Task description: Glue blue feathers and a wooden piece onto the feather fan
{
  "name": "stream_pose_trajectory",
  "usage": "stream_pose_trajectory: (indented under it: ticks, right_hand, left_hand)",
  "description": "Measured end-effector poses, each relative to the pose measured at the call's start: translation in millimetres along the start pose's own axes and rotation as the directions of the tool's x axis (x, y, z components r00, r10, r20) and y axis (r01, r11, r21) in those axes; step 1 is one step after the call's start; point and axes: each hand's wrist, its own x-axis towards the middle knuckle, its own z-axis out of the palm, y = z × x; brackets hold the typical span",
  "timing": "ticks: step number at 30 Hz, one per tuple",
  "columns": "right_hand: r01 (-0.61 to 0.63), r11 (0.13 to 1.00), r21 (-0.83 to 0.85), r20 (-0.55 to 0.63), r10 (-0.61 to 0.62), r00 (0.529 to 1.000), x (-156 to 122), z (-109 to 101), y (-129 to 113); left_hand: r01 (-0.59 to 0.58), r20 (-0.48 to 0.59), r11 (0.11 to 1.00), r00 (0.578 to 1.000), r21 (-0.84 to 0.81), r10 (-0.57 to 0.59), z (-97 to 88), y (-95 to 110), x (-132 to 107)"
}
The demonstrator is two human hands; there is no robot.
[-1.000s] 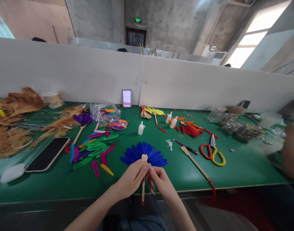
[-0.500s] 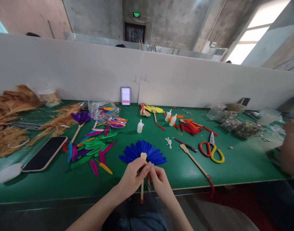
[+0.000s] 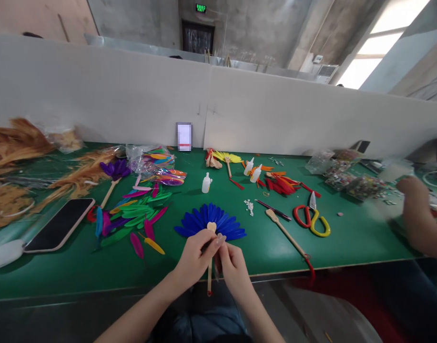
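Observation:
A fan of blue feathers (image 3: 218,216) lies spread on the green table in front of me, its wooden handle (image 3: 209,278) reaching past the front edge. My left hand (image 3: 197,255) is closed over the upper part of that handle, thumb and fingers pinched. Beside it, my right hand (image 3: 234,264) is closed too, and the fingertips of both hands meet. Whatever is between the fingertips is too small and too hidden to name. A white glue bottle (image 3: 206,183) stands behind the fan. Small white pieces (image 3: 248,207) lie to its right.
To the left lie loose coloured feathers (image 3: 143,214), a purple feather fan (image 3: 115,169) and a phone (image 3: 61,226). Rightward are tweezers (image 3: 273,209), a bare wooden handle (image 3: 286,233) and scissors (image 3: 313,219). Another person's arm (image 3: 420,216) is at far right. A white partition (image 3: 275,112) stands behind.
The view has tilted down slightly. Both hands remain pinched together over the handle with little movement. At far right, the other person's arm has shifted.

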Motion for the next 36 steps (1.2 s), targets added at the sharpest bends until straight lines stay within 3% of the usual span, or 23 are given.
stream_pose_trajectory:
  ticks: [7, 11, 16, 20, 24, 27, 30, 33, 36]
  right_hand:
    - [0.074, 0.987, -0.142, -0.081, -0.086, 0.993, 4, 1, -4]
    - [0.036, 0.998, 0.042, -0.068, -0.033, 0.997, 5, -5, -13]
    - [-0.028, 0.953, 0.303, 0.008, 0.027, 1.000, 5, -13, -21]
    - [-0.027, 0.944, 0.329, 0.000, 0.029, 1.000, 3, -20, -19]
    - [-0.045, 0.952, 0.301, 0.007, 0.045, 0.999, 0, -24, -16]
    - [-0.059, 0.949, 0.308, 0.004, 0.061, 0.998, -2, -27, -14]
    - [-0.063, 0.945, 0.322, 0.006, 0.064, 0.998, -5, -31, -11]
    - [-0.068, 0.944, 0.322, 0.020, 0.064, 0.998, -8, -37, -6]
    - [-0.080, 0.947, 0.311, 0.039, 0.071, 0.997, -11, -39, -1]
  left_hand:
    - [0.117, -0.066, 0.985, 0.990, -0.129, -0.126, -0.3, 1, -3]
    - [0.235, -0.051, 0.919, 0.963, -0.317, -0.264, -4.7, -3, -2]
    - [0.346, 0.006, 0.806, 0.920, -0.481, -0.392, -7.5, -3, 0]
    - [0.359, 0.078, 0.737, 0.919, -0.572, -0.387, -6.3, -2, 0]
    - [0.363, 0.113, 0.723, 0.922, -0.588, -0.371, -4.1, 2, 0]
    - [0.363, 0.105, 0.760, 0.924, -0.540, -0.366, -4.3, 0, 1]
    - [0.354, 0.053, 0.855, 0.931, -0.380, -0.362, -9.9, -10, 3]
    - [0.277, -0.011, 0.959, 0.960, -0.061, -0.278, -20.1, -23, 11]
    - [0.140, 0.072, 0.940, 0.983, 0.312, -0.171, -28.4, -30, 24]
